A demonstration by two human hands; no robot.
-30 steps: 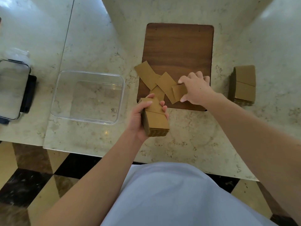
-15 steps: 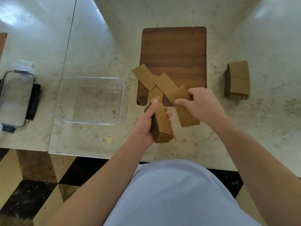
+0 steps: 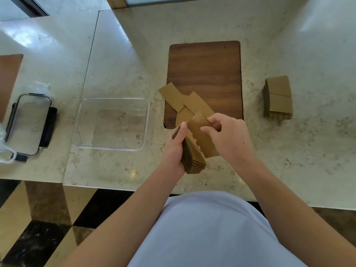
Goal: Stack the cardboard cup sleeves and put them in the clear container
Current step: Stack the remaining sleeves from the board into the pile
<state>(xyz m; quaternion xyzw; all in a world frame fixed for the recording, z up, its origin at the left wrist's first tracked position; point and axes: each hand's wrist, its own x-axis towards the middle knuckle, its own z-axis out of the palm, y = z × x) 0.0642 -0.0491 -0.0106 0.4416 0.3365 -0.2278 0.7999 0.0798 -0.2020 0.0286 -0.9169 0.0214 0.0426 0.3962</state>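
Note:
My left hand (image 3: 176, 149) grips a thick stack of brown cardboard cup sleeves (image 3: 193, 160) on edge above the marble counter. My right hand (image 3: 229, 137) pinches a single sleeve (image 3: 202, 135) and holds it against the stack's top face. Three loose sleeves (image 3: 173, 99) lie overlapped at the near left corner of the wooden board (image 3: 206, 74). The clear container (image 3: 112, 123) stands to the left of my hands with nothing in it. A second stack of sleeves (image 3: 278, 98) rests on the counter to the right.
The container's lid (image 3: 28, 124) with black clips lies at the far left, beside crumpled clear plastic (image 3: 5, 153). Another wooden board (image 3: 8, 78) shows at the left edge. The counter's front edge runs just below my hands, with tiled floor beneath.
My right hand lifted one sleeve off the board and carried it toward me onto the stack in my left hand. The left hand tilted the stack up on edge.

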